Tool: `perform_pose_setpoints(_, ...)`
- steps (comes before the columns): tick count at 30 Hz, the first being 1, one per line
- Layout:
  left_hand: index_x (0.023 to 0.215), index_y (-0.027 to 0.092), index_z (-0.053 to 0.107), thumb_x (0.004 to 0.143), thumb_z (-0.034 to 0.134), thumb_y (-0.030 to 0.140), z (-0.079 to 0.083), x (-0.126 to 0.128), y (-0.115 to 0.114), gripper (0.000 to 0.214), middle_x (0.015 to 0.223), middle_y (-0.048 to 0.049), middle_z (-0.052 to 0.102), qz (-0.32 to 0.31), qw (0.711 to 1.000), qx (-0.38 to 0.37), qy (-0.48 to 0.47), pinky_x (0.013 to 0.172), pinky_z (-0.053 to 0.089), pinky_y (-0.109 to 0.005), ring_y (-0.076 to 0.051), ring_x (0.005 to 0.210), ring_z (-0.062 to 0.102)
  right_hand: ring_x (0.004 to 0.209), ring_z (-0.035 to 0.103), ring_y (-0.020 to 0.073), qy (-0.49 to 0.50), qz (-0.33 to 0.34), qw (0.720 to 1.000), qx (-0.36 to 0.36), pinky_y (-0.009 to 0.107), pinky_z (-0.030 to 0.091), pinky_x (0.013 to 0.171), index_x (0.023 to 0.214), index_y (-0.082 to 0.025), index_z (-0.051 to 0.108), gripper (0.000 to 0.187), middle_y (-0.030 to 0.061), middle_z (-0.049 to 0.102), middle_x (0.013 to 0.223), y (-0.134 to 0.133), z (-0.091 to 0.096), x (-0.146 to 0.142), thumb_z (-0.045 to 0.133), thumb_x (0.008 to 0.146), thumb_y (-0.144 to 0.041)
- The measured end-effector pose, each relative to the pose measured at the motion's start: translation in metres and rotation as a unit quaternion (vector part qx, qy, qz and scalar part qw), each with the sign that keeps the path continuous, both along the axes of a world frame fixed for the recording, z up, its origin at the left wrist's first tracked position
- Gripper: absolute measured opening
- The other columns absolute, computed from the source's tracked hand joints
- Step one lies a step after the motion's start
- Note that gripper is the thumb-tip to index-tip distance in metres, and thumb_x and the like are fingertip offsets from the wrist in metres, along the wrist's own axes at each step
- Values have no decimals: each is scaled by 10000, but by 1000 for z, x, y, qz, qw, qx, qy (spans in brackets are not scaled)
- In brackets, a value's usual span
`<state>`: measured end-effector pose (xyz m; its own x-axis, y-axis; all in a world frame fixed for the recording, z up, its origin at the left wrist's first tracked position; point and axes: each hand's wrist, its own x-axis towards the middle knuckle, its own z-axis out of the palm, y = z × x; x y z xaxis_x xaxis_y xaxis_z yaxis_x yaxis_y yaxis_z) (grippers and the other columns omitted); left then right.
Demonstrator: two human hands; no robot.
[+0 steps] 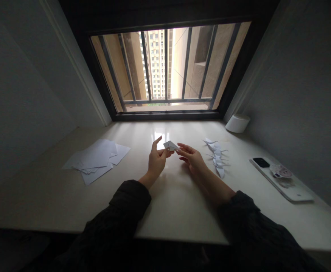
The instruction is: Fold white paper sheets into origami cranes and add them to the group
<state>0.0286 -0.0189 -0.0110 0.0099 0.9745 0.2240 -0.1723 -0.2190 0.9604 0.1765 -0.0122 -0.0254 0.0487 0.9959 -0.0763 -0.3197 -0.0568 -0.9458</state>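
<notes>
A small folded piece of white paper [170, 144] is held above the sill, roughly kite-shaped with a pointed outline. My left hand [157, 158] pinches its lower edge between thumb and fingers, the index finger raised away from it. From the other side, my right hand [192, 155] grips the paper's right corner with thumb and fingertips. Right of my hands stands a row of several folded paper cranes [216, 155], close together. To the left lies a loose pile of white paper sheets [95, 155], spread and overlapping.
A phone [281, 181] with a round grip on its back lies at the right. A white cylindrical object [237, 123] sits in the far right corner. Behind the white sill [179, 211] is a dark-framed window [165, 116] with bars outside; walls flank both sides.
</notes>
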Motion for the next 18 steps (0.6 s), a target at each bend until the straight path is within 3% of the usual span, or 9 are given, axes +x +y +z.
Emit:
perform_pose_setpoints(6,1321,214,425,831,601,342,0,1,-4,537,650,0,688,37,994,61,79,725,534,-314,-175,680,678,659,568,132,-44,4,999,22,264,411,602,879,-211,717,393,13,669,763,-2,-5,-6,812,546,-397)
perform_pose_setpoints(10,1317,240,450,836,593,343,4,1,-10,512,770,-27,717,75,983,85,147,719,511,-297,-179,707,672,590,529,120,-42,-23,999,16,270,407,579,744,-191,693,338,-4,630,670,-4,-4,-8,817,524,-415)
perform_pose_setpoints(14,1293,239,485,827,605,325,7,1,-13,489,834,-45,721,68,980,95,159,755,498,-298,-195,790,675,590,515,120,-50,5,999,18,270,400,585,685,-184,689,308,-5,619,642,-6,-1,-10,802,546,-434)
perform_pose_setpoints(18,1234,216,534,834,590,329,6,1,-11,419,587,24,633,48,985,82,144,569,457,-232,-126,523,583,588,500,119,-61,-2,998,32,266,382,581,672,-183,701,290,-8,605,609,-8,2,-11,798,560,-432)
